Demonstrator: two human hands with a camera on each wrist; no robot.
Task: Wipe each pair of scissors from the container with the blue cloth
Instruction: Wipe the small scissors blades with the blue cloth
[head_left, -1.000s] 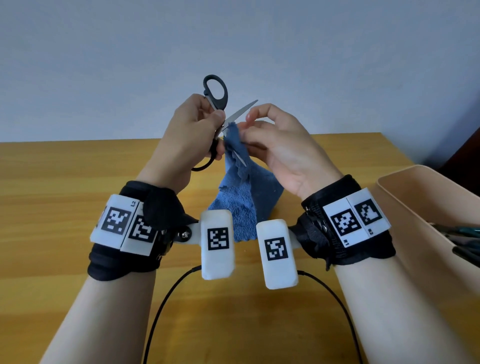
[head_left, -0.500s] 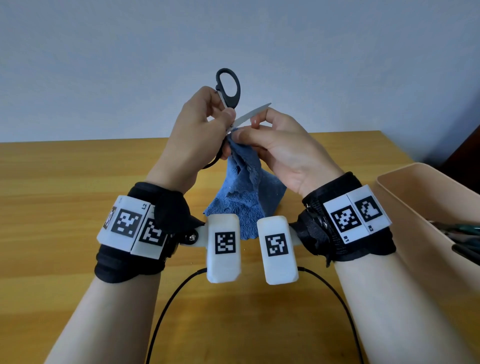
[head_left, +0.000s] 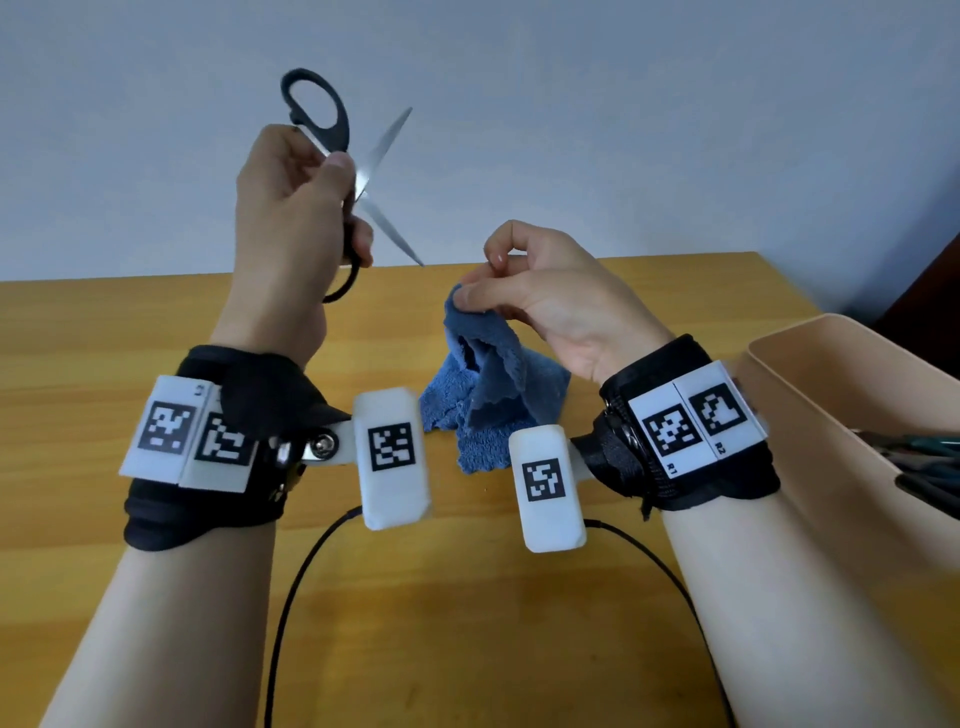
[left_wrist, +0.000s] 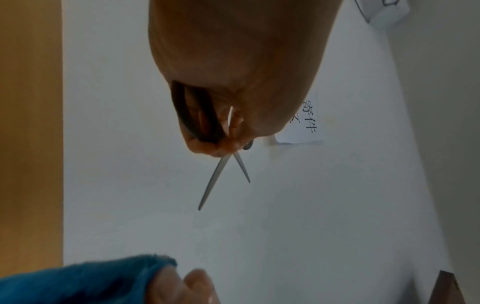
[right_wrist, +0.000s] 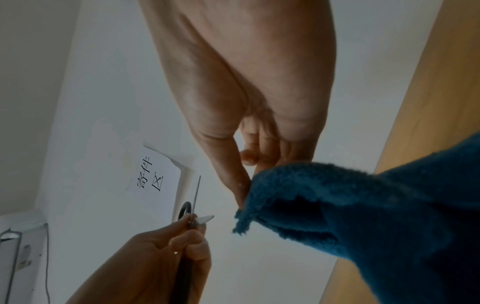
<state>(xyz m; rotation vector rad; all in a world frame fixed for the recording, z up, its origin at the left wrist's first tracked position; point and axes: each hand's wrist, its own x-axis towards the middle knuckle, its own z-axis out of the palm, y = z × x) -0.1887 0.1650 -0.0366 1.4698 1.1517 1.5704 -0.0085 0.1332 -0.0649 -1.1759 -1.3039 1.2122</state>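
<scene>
My left hand (head_left: 296, 208) grips black-handled scissors (head_left: 363, 182) by the handles, raised above the table with the blades spread apart. The blades (left_wrist: 223, 179) cross in an X in the left wrist view. My right hand (head_left: 524, 291) pinches the top of the blue cloth (head_left: 488, 384) between thumb and fingers; the cloth (right_wrist: 363, 216) hangs down to the table. A gap separates the cloth from the blades. The beige container (head_left: 810, 395) stands at the right, with more scissors (head_left: 924, 457) inside it.
The wooden table (head_left: 104, 332) runs to a pale wall behind. A black cable (head_left: 291, 597) loops over the near table. A paper sign (right_wrist: 153, 176) hangs on the wall.
The hands have parted: my left hand lifted the scissors up and to the left, off the cloth, and the blades opened wider. My right hand lowered with the cloth.
</scene>
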